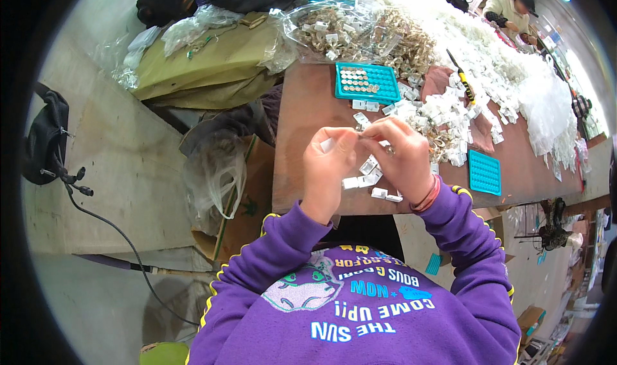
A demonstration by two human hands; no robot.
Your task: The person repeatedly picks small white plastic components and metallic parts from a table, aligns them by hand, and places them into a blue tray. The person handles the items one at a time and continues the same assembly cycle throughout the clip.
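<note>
Both hands meet over the near part of the brown table [302,114]. My left hand [328,172] is closed in a pinch around a small white plastic piece [328,144], part of which shows between its fingers. The fingertips of my right hand [408,156] press together right against those of the left; whatever tiny part they grip there is too small to make out. Several loose white plastic pieces [379,192] lie just below and between the hands. Beyond them sits a teal compartment tray [389,82], partly filled with small round metallic parts [355,79].
A large heap of white pieces [479,50] spreads over the far right, with a yellow-and-black hand tool [467,85] on it. A clear bag [308,30] holds tan-coloured parts. Another teal tray [484,172] lies right. A co-worker [511,11] sits far right.
</note>
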